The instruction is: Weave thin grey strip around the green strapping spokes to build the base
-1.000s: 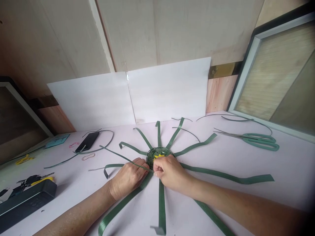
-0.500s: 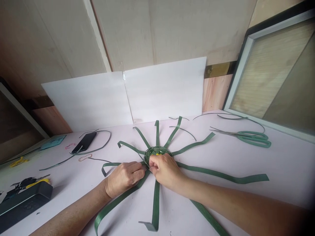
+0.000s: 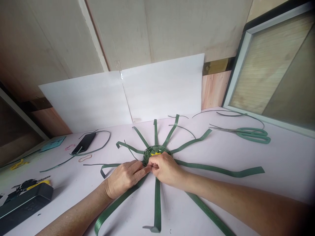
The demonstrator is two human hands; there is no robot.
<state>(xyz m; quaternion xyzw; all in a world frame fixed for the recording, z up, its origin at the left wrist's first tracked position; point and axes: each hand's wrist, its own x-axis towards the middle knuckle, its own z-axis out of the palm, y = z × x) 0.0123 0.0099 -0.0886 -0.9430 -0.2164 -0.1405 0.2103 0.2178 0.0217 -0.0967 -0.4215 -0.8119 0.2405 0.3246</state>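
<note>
A round woven centre [image 3: 157,149] of thin green strips, with a bit of yellow in its middle, lies on the table. Wide flat green straps [image 3: 219,168] spread out from it like spokes, several with bent ends. At its front left edge, my left hand [image 3: 126,178] is closed in a pinch, and a thin green strip [image 3: 98,164] trails out leftward behind it. My right hand [image 3: 166,168] pinches at the front rim of the weave, its fingertips meeting those of the left. Whatever lies between the fingertips is mostly hidden. Another thin strip end [image 3: 129,149] sticks up left of the centre.
Green-handled scissors [image 3: 251,133] lie at the right, near loose thin strips and a framed glass panel [image 3: 278,72]. Leftward are a black phone [image 3: 85,143], a rubber band [image 3: 85,158] and a dark box [image 3: 29,201] with tools behind it. White boards [image 3: 162,88] stand along the back.
My left hand has shifted slightly right, bringing its fingertips against the right hand's. The trailing thin strip has swung lower, and a thin strip end now stands up left of the centre.
</note>
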